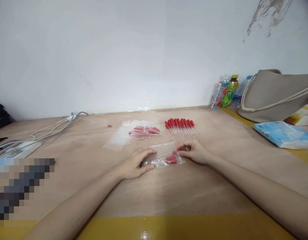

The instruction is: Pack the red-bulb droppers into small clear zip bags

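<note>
A clear zip bag (162,148) lies on the table between my hands, its zip end to the right. Inside it are a few droppers with red rubber bulbs (171,159). My left hand (137,163) holds the bag's left end, thumb at the lower edge and fingers at the upper one. At the bag's right end, my right hand (191,150) is closed in a pinch on the red bulb of another dropper (178,151), whose thin stem reaches into the bag. A row of red-bulbed droppers (180,123) lies just beyond my right hand.
Filled and flat clear bags (118,136) lie behind my left hand. Cables (56,128) and a power strip (26,148) are on the left. Bottles (230,91), a grey drawstring bag (274,95) and a blue tissue pack (284,133) stand or lie on the right.
</note>
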`<state>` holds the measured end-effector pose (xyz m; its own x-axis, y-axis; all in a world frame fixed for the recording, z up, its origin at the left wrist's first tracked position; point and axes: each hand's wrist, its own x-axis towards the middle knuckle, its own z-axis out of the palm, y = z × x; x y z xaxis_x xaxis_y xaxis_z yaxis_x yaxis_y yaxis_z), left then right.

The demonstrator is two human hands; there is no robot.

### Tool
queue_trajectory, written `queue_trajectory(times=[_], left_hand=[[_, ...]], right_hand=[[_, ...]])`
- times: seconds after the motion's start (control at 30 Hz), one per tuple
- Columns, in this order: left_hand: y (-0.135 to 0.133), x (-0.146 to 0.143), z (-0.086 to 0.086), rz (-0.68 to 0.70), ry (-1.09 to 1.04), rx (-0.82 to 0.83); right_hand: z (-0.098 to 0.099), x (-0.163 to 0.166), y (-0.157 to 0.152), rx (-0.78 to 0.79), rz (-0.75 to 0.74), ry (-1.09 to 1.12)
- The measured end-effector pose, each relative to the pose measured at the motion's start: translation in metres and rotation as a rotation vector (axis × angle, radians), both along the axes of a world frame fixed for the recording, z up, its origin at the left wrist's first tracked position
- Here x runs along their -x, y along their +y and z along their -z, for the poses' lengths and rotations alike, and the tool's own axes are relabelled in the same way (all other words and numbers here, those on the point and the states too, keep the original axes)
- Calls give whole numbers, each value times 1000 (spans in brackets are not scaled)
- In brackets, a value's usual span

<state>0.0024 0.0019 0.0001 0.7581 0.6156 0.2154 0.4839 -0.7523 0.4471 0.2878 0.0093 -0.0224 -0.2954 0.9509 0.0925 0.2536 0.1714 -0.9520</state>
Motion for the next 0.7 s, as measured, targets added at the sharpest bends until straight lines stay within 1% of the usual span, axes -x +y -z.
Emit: queue_trajectory(times=[0.1, 0.17, 0.3, 0.37, 0.5, 0.57, 0.7], left_hand=[[1, 0, 1, 7, -2, -10], [1, 0, 1, 6, 0, -13], [1, 0, 1, 5, 3, -16], [1, 0, 2, 5, -1, -22], [1, 0, 2, 5, 1, -31], [1, 0, 2, 10, -1, -34], [2, -1, 2, 21, -14, -45]], right_hand=[[-2, 8, -2, 66, -35, 108], [-3, 11, -3, 97, -20, 152], [-2, 11, -4, 66, 79, 131], [-1, 12, -5, 34, 84, 137], [0, 12, -7, -59, 9, 160], [1, 11, -6, -93, -23, 136], [5, 9, -3, -88, -65, 76]])
